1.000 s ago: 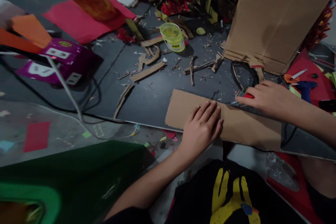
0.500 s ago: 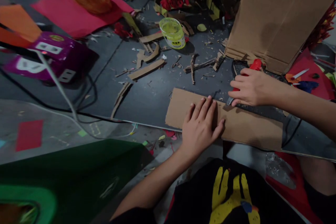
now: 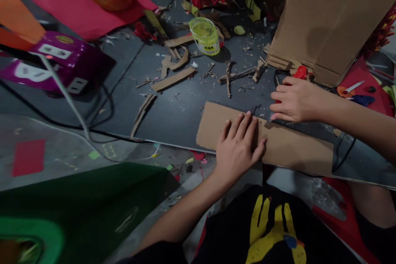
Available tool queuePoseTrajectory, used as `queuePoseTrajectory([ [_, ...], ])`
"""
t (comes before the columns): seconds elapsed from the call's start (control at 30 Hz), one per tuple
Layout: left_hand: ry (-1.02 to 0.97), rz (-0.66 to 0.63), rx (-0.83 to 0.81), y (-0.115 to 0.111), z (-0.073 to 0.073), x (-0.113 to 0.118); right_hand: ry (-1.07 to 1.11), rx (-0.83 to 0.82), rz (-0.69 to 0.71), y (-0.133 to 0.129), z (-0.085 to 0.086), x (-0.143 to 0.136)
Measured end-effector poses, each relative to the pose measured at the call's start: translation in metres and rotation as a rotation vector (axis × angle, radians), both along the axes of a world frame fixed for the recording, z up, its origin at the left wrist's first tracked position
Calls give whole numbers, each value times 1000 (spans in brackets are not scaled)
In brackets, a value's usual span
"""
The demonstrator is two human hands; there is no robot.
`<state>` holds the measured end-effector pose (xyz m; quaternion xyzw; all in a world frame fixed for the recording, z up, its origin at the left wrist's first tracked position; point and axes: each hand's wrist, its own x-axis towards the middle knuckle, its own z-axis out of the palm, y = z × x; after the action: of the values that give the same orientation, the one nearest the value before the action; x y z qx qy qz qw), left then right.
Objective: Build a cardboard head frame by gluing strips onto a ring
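Observation:
A rectangular strip of brown cardboard lies along the near edge of the dark table. My left hand rests flat on it, fingers stretched out and thumb apart. At the strip's far edge, my right hand is closed around a red utility knife. The knife's red end sticks out above the knuckles, while the fingers cover most of its body. Its tip is low beside the cardboard's far edge; whether it touches the board I cannot tell.
A large cardboard panel stands behind my right hand. Cardboard scraps and a yellow-green tub lie ahead. On the left are a purple power strip with cables and a pink-red sheet. A green object stands below.
My right hand has turned slightly at the cardboard's far edge, and less of the knife's blade end shows. My left hand stays flat on the strip. The view has shifted slightly.

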<state>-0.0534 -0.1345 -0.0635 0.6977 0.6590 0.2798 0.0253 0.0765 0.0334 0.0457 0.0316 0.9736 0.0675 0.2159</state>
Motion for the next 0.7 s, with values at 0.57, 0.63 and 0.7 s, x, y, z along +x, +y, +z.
queuePoseTrajectory([
  [0.57,11,-1,-50,0,4,0,81,92,108,3,-5,2],
  [0.63,6,-1,-45,0,3,0,87,105,120,3,-5,2],
  [0.7,14,-1,-40,0,3,0,96,121,134,2,-4,1],
])
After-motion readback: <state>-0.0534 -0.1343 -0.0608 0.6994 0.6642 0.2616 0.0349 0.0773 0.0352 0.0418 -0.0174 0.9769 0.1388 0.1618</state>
